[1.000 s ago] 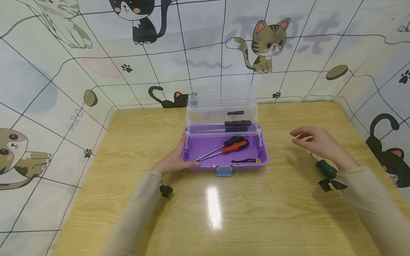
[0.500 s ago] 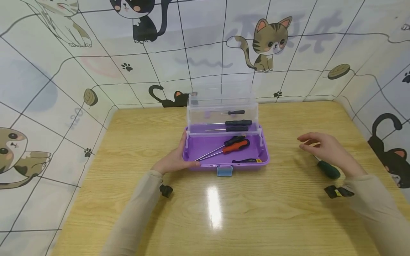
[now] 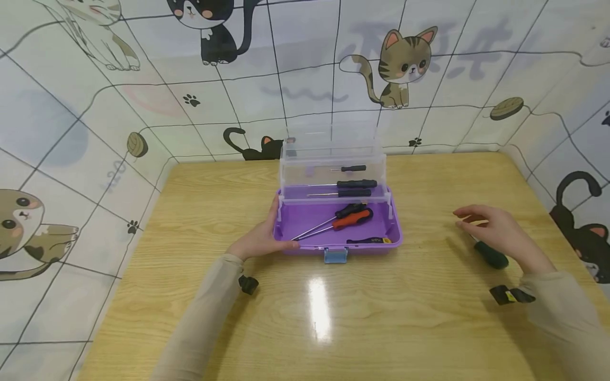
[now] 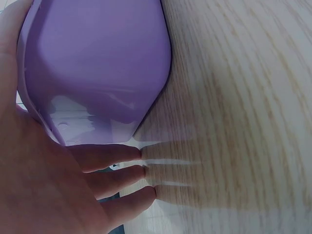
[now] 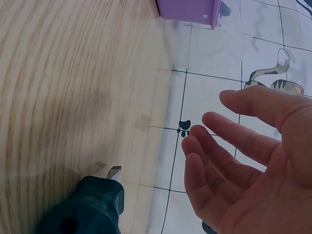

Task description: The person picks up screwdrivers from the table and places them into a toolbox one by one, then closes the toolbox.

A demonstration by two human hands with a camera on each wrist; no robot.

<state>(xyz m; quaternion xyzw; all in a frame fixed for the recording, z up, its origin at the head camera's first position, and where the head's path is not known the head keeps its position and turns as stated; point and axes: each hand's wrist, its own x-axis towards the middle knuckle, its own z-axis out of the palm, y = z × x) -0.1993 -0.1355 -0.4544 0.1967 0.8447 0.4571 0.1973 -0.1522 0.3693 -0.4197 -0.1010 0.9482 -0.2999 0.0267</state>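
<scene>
A purple plastic toolbox [image 3: 305,216] sits mid-table, toward the far side, a red-handled screwdriver [image 3: 352,218] inside; the left hand [image 3: 259,239] rests at its near-left corner, fingers spread. Well right, the right hand [image 3: 501,234] hovers, loosely curved, thumb apart, by a green-handled screwdriver [image 3: 492,256].

The toolbox [image 3: 297,214] is purple, its front latch [image 3: 335,256] light blue. Inside it, one screwdriver handle [image 3: 350,219] is orange-red and black; right of it, another handle [image 3: 493,256] is dark green. Beneath it, the tabletop [image 3: 391,317] is yellow-tan wood grain; behind it, a whitish wall covering [image 3: 305,69] — black grid lines, a brown-striped cartoon cat [image 3: 404,58].
</scene>
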